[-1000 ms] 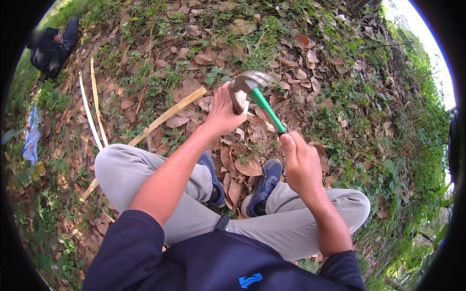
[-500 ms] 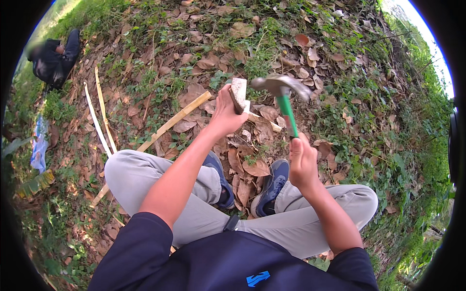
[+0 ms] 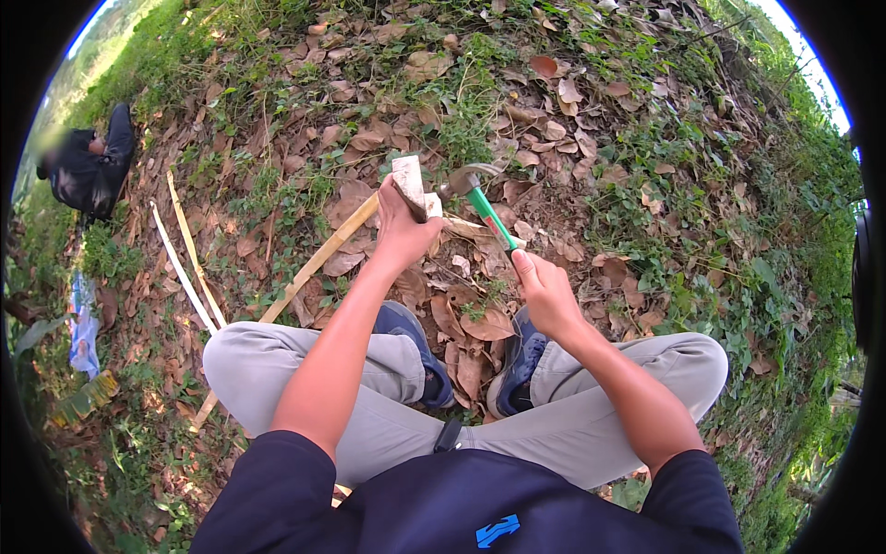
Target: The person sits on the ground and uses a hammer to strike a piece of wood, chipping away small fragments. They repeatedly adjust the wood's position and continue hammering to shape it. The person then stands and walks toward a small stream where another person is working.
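Note:
My left hand (image 3: 404,229) is closed round a short piece of wood (image 3: 408,177), whitish on its end and brown along its side. A smaller pale block (image 3: 433,205) sits against that piece, just beyond my fingers. In my right hand (image 3: 549,294) is a claw hammer (image 3: 490,218) with a green handle, gripped near the handle's lower end. Its metal head is right beside the pale block; whether the two touch I cannot tell. Below the hammer head, a short light wooden stick (image 3: 471,230) lies over the leaves.
A long wooden strip (image 3: 323,258) runs from near my left hand past my left knee. Two thinner strips (image 3: 191,245) lie further left. Blue-and-white plastic (image 3: 83,323) is at the left edge. Another person (image 3: 92,166) in dark clothes sits at the far left. Dry leaves and weeds cover the ground.
The hammer has swung down and left, its head now beside the pale block. My right hand has shifted left, while my left hand keeps its hold. The whole view has shifted slightly.

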Demonstrator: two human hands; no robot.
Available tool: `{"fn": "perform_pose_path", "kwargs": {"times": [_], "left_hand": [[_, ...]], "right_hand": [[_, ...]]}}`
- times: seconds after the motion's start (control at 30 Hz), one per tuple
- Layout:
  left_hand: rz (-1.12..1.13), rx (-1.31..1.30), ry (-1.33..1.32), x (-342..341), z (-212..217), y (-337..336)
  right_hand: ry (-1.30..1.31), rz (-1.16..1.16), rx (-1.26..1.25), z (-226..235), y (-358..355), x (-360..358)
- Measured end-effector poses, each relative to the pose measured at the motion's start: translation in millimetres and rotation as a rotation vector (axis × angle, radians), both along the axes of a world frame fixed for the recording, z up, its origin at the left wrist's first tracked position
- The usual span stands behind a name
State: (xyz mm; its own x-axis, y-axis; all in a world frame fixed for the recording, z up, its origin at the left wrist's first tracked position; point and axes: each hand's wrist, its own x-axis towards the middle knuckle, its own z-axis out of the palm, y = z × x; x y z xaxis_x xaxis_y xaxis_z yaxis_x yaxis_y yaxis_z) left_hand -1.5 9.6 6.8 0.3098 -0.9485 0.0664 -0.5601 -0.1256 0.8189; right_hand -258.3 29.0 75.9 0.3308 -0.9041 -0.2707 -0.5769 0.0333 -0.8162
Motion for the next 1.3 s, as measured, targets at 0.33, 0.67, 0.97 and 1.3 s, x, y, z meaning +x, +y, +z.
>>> {"fn": "perform_pose_path", "kwargs": {"times": [0.33, 0.67, 0.97, 1.3], "left_hand": [[-0.057, -0.059, -0.038, -6, -2, 5], [-0.140, -0.046, -0.096, -17, 0, 0], [-0.128, -0.105, -0.049, -12, -5, -2], [-0.066, -0.070, 0.006, -4, -4, 0]], "right_hand": [[0.031, 0.019, -0.018, 26, -4, 0], [0.064, 0.025, -0.124, 38, -12, -2], [0.163, 0.160, -0.168, 37, 10, -11], [0.129, 0.078, -0.245, 28, 16, -15]]}}
